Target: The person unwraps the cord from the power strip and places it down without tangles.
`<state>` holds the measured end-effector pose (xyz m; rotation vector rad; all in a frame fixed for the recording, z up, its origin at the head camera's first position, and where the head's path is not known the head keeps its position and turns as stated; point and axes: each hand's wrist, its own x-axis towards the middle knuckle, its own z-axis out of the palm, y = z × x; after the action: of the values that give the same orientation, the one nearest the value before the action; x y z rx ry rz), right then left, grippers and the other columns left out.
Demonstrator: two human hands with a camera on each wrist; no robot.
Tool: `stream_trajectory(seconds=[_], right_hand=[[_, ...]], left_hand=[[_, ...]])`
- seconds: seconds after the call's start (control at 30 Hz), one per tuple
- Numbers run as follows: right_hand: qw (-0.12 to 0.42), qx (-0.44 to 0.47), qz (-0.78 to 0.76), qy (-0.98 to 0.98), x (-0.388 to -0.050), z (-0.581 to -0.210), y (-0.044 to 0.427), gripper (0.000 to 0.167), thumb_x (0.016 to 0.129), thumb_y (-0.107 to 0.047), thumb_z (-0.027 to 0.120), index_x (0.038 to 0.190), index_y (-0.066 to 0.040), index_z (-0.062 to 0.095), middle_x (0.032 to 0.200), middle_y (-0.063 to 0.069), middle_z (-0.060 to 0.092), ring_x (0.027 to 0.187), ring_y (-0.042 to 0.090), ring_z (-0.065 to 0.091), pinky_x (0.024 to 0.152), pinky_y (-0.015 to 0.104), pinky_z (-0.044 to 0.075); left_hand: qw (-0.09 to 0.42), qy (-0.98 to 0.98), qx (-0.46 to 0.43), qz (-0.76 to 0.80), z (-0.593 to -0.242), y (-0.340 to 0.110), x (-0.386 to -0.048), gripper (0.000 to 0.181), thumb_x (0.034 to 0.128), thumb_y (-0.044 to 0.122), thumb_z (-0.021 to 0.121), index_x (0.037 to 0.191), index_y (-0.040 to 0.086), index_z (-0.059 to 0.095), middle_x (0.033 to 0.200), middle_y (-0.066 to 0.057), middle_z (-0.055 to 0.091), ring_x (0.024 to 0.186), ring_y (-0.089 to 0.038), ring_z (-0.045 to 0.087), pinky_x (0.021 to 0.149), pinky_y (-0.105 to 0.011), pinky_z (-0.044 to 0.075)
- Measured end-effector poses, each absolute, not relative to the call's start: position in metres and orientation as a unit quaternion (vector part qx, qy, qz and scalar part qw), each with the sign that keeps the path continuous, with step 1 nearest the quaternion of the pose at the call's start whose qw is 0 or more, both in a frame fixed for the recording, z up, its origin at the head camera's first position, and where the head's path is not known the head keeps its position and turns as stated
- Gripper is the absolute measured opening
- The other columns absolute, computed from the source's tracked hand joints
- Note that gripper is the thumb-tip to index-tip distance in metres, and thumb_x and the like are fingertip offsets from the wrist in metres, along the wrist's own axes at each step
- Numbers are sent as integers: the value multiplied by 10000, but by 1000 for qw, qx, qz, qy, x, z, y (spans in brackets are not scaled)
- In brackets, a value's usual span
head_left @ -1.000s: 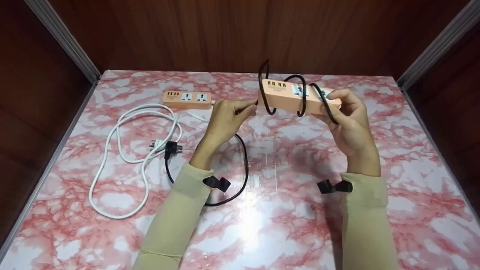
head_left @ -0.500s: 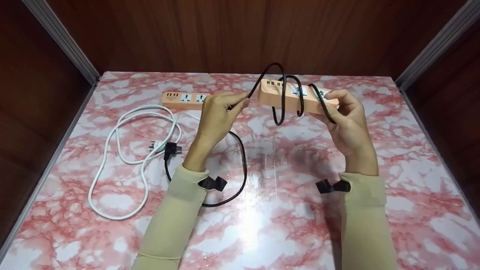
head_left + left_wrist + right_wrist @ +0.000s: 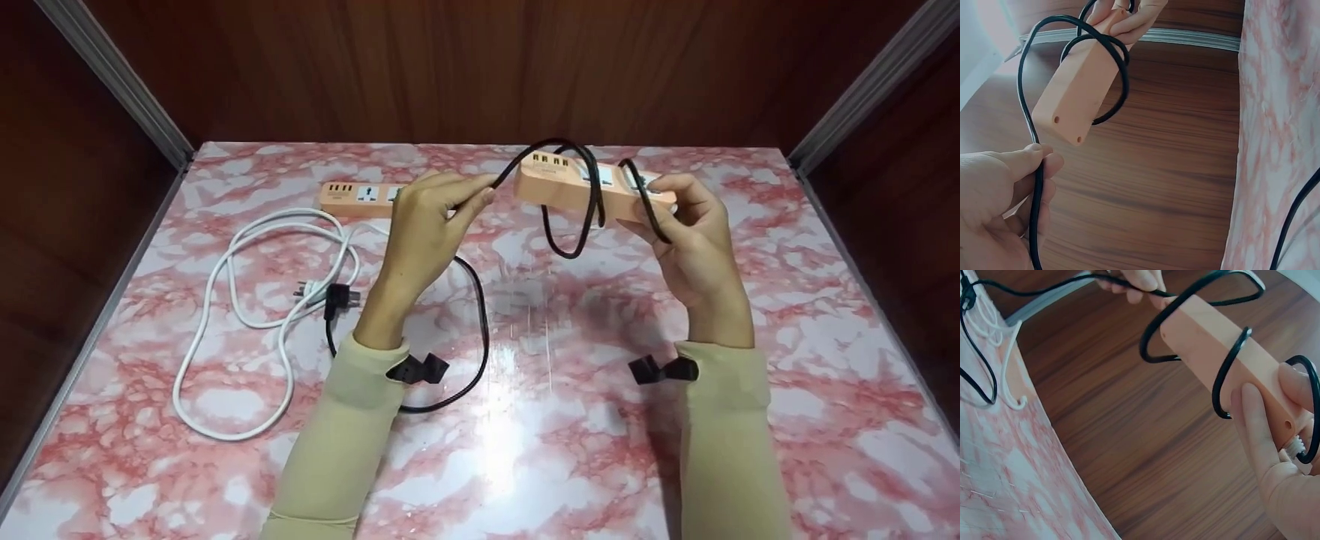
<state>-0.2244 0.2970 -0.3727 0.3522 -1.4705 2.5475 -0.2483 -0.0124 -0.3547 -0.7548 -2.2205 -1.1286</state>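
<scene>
My right hand (image 3: 701, 240) grips one end of an orange power strip (image 3: 555, 191), held tilted above the table, its sockets and USB ports facing up. A black cord (image 3: 572, 256) loops loosely around the strip several times. Between thumb and fingers of my left hand (image 3: 427, 232), just left of the strip, that cord is pinched; it arcs over the strip's free end. In the left wrist view the cord (image 3: 1037, 219) runs down across the left fingers. The right wrist view shows the cord leaving the strip's gripped end through a white ribbed collar (image 3: 1295, 447).
Behind my left hand lies a second orange power strip (image 3: 341, 204), partly hidden. Its white cord (image 3: 178, 382) sprawls in loops on the left of the marbled table (image 3: 600, 450). A black plug (image 3: 338, 297) rests beside a white plug (image 3: 311, 291). Wooden panels (image 3: 480, 67) enclose the table.
My left hand has moved left, drawing the cord with it. The loop near the strip's free end has slid right toward the middle loop and hangs lower. My right hand stays nearly still.
</scene>
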Motion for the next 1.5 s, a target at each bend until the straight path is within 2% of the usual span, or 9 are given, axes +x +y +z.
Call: stream_trajectory(seconds=[0.17, 0.4, 0.6, 0.87, 1.07, 1.27, 1.5], right_hand=[[94, 107, 856, -498, -223, -375, 297, 87, 955, 59, 727, 1021, 11, 699, 1124, 170, 583, 959, 249, 655, 856, 338, 637], [104, 101, 856, -497, -224, -374, 297, 106, 944, 86, 727, 1019, 17, 696, 1162, 189, 590, 991, 272, 649, 869, 352, 636], [105, 102, 853, -501, -225, -372, 297, 99, 947, 73, 731, 1017, 10, 699, 1122, 173, 591, 994, 275, 652, 865, 348, 636], [98, 119, 854, -498, -223, -374, 298, 97, 959, 66, 717, 1036, 18, 684, 1090, 156, 586, 950, 252, 671, 871, 357, 636], [104, 114, 857, -491, -225, -373, 298, 107, 952, 90, 713, 1034, 26, 684, 1076, 166, 598, 947, 256, 678, 876, 362, 635], [104, 113, 863, -482, -225, -373, 300, 108, 949, 91, 714, 1033, 31, 680, 1099, 184, 597, 955, 260, 671, 890, 368, 631], [111, 108, 857, -492, -227, -371, 296, 102, 951, 83, 718, 1026, 23, 684, 1117, 175, 571, 978, 264, 649, 897, 371, 630]], left_hand=[[269, -820, -284, -418, -354, -14, -245, 276, 1028, 274, 709, 1207, 93, 816, 982, -47, 808, 783, -191, 632, 728, -317, 439], [276, -814, -305, -410, -349, -17, -241, 270, 1044, 272, 684, 1203, 101, 821, 988, -26, 805, 853, -184, 672, 799, -349, 500], [276, -810, -329, -400, -346, -23, -239, 267, 1058, 264, 666, 1215, 110, 817, 985, -18, 796, 829, -182, 620, 788, -344, 484], [265, -789, -392, -392, -341, -31, -237, 264, 1063, 242, 652, 1215, 97, 812, 1007, -29, 790, 849, -162, 651, 776, -322, 522], [236, -782, -430, -384, -339, -36, -237, 241, 1052, 219, 664, 1211, 116, 814, 935, -24, 764, 819, -158, 628, 776, -341, 494], [198, -792, -438, -377, -338, -43, -237, 251, 1040, 202, 678, 1228, 99, 808, 1015, -38, 789, 892, -176, 701, 844, -385, 530], [121, -800, -443, -386, -339, -45, -235, 260, 1027, 147, 700, 1268, 121, 795, 1040, -28, 797, 897, -137, 706, 796, -324, 547]])
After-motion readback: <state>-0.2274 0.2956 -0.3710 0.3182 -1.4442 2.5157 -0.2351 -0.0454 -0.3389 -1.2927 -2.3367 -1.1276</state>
